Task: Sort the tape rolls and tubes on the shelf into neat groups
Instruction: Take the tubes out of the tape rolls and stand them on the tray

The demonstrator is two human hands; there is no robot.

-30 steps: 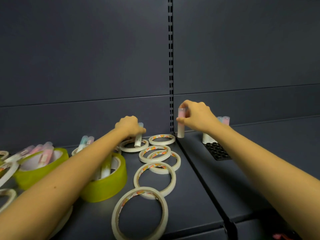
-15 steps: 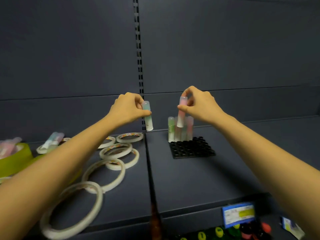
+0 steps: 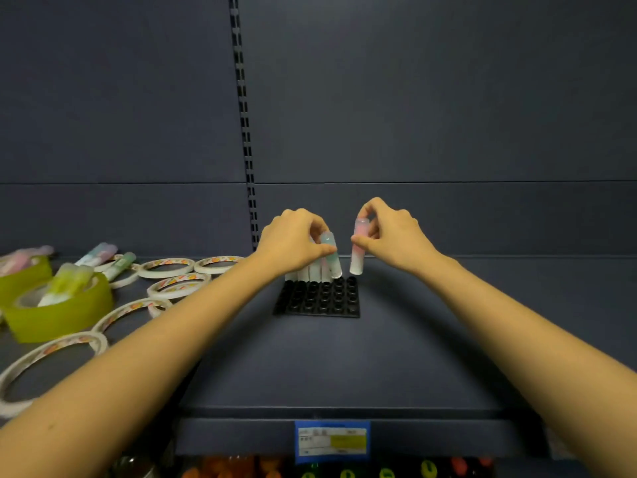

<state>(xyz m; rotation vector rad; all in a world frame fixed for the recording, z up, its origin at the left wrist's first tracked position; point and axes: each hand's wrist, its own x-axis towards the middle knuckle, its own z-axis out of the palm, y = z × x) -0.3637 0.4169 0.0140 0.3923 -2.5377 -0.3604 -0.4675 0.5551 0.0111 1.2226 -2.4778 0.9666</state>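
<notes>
Closer together now above the black rack (image 3: 317, 301): left hand (image 3: 293, 241) pinched around teal tube (image 3: 332, 258), right hand (image 3: 393, 236) around pink tube (image 3: 357, 251).

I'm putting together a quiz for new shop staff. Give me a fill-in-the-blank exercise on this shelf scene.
1. The tube in the right hand is ___ at its top.
2. The tray with round holes is ___ in colour.
3. The standing tubes are in the tray's ___ row.
4. The flat white tape rolls lie to the tray's ___.

Missing words: pink; black; back; left.
</notes>
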